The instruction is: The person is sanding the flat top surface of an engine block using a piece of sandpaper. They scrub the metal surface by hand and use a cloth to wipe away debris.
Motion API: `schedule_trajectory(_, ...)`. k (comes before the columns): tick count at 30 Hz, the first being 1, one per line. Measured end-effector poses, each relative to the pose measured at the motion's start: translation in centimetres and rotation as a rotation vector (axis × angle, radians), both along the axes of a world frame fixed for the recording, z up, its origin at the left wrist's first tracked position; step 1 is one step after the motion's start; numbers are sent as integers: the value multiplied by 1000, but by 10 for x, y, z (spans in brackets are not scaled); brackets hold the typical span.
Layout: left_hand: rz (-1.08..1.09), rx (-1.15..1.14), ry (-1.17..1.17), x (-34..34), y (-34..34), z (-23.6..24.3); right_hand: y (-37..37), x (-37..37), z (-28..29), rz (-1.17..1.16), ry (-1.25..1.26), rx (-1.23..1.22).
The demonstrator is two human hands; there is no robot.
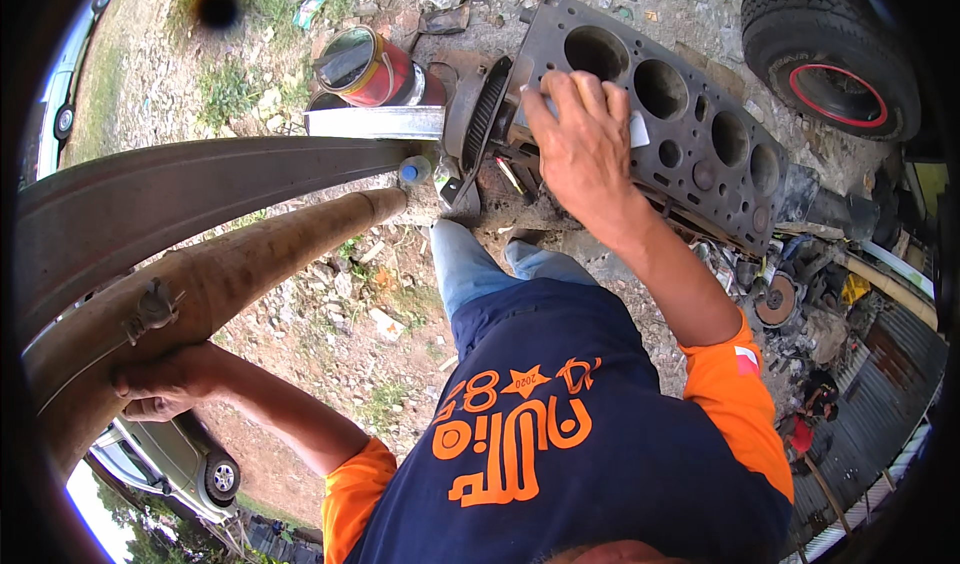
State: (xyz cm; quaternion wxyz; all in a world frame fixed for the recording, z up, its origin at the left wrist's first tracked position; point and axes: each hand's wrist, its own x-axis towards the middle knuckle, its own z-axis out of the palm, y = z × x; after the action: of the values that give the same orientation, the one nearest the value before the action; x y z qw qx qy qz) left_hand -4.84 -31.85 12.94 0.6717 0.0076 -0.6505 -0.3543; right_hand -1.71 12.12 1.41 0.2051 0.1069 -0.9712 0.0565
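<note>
A dark metal engine block [690, 94] with several round cylinder bores lies tilted at the upper right. My right hand [585, 134] bends its fingers down onto the block's near left end, next to a bore. From under that palm sticks a corner of a thin white sheet [638, 130]; the rest of it is hidden. Far to the left, my left hand [165, 384] is curled against a thick wooden pole [215, 274], gripping its underside. Wire is tied round a knob on the pole just above that hand.
Beside the block's left end are a toothed gear wheel [486, 114], a red can [370, 69] and a bottle with a blue cap [414, 170]. A steel beam [200, 179] runs above the pole. A large tyre [830, 64] stands far right; metal parts [775, 299] lie below it.
</note>
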Motion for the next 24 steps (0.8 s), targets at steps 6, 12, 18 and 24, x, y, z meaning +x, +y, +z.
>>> schedule_trajectory(6, 8, 12, -20, 2, 7, 3, 10, -16, -7, -10, 49, -16)
schedule_trajectory(12, -7, 32, -19, 4, 8, 0, 3, 1, -7, 11, 36, -35)
schedule_trajectory(18, 21, 17, -27, 4, 4, -1, -8, 14, -4, 25, 37, 4)
schedule_trajectory(24, 28, 33, -17, 2, 2, -2, 1, -3, 1, -25, 5, 19)
